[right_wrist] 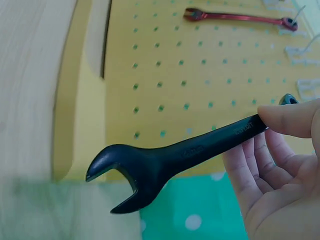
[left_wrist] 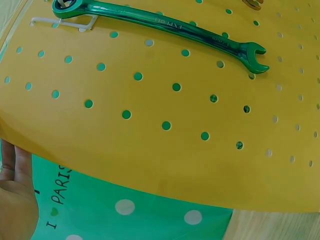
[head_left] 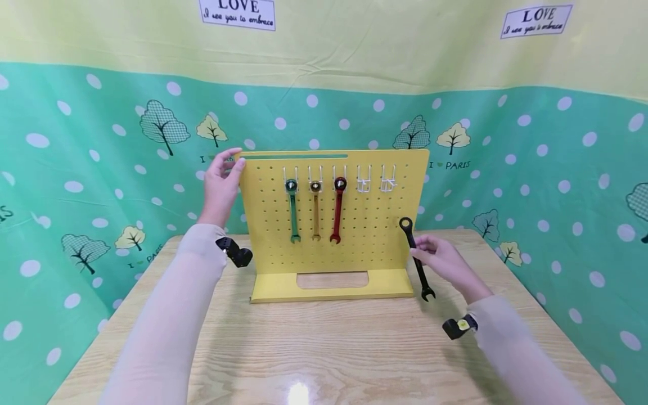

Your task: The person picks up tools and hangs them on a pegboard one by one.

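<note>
My right hand point(head_left: 444, 262) pinches a black combination wrench point(head_left: 419, 269) by its shaft, just off the right edge of a yellow pegboard point(head_left: 374, 242). The wrench's ring end points up and its open end down; that open end point(right_wrist: 130, 175) is large in the right wrist view. At the board's upper left corner, my left hand point(head_left: 220, 183) holds the edge between thumb and fingers, some fingers hidden behind it. A green wrench point(head_left: 293, 216), a small gold wrench point(head_left: 316, 214) and a red wrench point(head_left: 337, 214) hang by their ring ends from white hooks.
To the right of the red wrench, two white hooks point(head_left: 363, 183) point(head_left: 388, 183) carry nothing. The board's yellow foot point(head_left: 273, 289) stands on a wooden table point(head_left: 324, 343). A green dotted curtain point(head_left: 314, 121) hangs close behind and along both sides.
</note>
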Demonstrator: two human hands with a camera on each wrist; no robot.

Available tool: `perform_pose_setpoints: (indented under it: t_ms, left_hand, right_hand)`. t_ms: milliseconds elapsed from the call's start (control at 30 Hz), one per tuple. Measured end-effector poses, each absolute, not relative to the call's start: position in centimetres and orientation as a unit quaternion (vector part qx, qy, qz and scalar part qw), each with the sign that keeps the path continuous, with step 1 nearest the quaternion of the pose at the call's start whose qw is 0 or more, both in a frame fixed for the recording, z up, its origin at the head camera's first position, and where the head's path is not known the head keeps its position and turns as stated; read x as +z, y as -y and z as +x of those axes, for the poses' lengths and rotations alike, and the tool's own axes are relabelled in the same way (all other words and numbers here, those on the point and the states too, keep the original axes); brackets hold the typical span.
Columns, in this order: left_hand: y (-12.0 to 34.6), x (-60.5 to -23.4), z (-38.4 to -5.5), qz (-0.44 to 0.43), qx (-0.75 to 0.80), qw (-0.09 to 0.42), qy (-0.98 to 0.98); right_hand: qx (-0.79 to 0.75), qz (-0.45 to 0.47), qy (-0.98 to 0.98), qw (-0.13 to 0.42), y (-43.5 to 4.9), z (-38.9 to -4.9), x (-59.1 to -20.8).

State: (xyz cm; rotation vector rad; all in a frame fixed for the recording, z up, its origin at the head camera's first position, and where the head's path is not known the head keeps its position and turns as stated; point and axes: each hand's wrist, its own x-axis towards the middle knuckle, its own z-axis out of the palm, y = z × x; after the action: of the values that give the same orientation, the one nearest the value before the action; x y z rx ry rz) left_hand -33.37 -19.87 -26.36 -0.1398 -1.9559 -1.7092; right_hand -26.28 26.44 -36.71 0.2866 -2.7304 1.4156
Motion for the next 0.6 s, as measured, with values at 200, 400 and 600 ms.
perform_pose_setpoints:
  t_ms: [200, 400, 600]
  left_hand:
    - [19.9, -26.4, -33.4, -0.058, -0.632, 0.272, 0.724]
    - [19.9, -26.4, -33.5, -0.054, -0.630, 0.269, 0.726]
    - [19.9, -26.4, -33.3, -0.055, -0.630, 0.271, 0.726]
  right_hand:
    - [0.469, 0.119, 0.874, 0.040, -24.5, -26.5, -35.5]
    - [0.486, 0.123, 0.865, 0.041, -22.8, -26.7, -34.2]
    - [0.499, 0.140, 0.853, 0.051, -21.3, -27.0, -33.3]
